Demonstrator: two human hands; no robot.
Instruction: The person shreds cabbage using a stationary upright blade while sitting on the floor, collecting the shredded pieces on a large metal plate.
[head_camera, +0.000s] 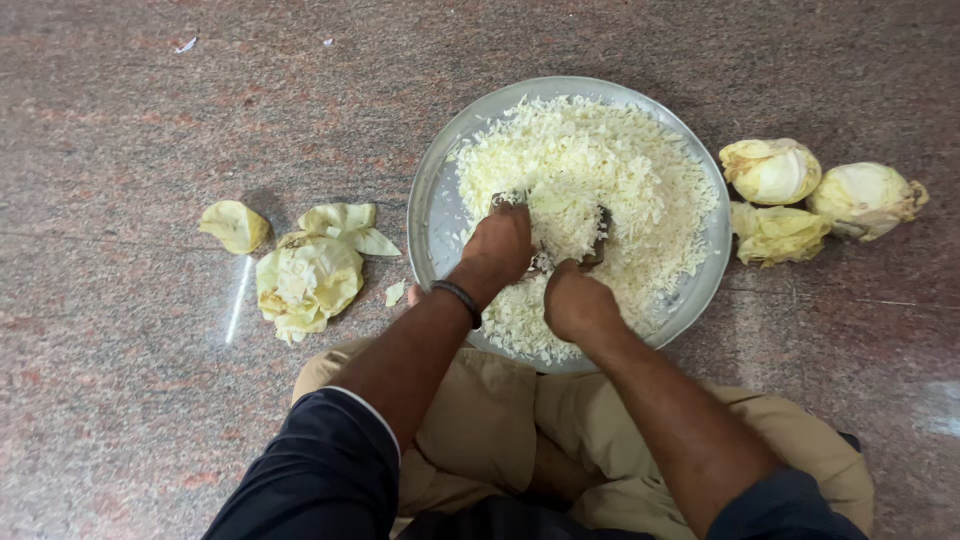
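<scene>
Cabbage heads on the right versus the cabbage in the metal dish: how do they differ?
The cabbage heads are whole and rounded, lying on the bare floor; the shredded cabbage is fine, paler strips heaped inside the metal dish. Both hands work in the shreds; the heads lie untouched. Both are pale yellow-green.

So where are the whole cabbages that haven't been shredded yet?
In the head view, three cabbages lie on the floor on the person's right, just outside the rim of the metal tray of shredded cabbage.
</scene>
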